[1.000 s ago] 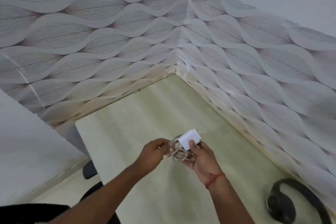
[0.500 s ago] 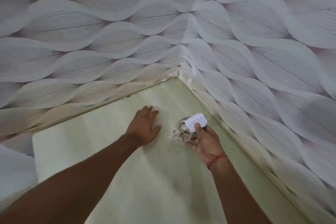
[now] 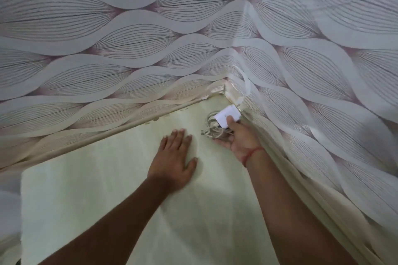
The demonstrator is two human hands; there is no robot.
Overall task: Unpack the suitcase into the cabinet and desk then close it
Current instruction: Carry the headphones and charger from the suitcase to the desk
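The right hand (image 3: 239, 137) grips a white charger (image 3: 226, 116) with its coiled cable (image 3: 212, 132) at the desk's (image 3: 107, 200) far corner, seemingly just touching down. The left hand (image 3: 174, 161) lies open, flat on the desk beside it. Next: let go there.

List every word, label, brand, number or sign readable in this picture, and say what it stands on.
None can be read. The white plastic charger block in the right hand shows a blank face. The pale wood-grain desk top and the leaf-patterned wallpaper carry only pattern.
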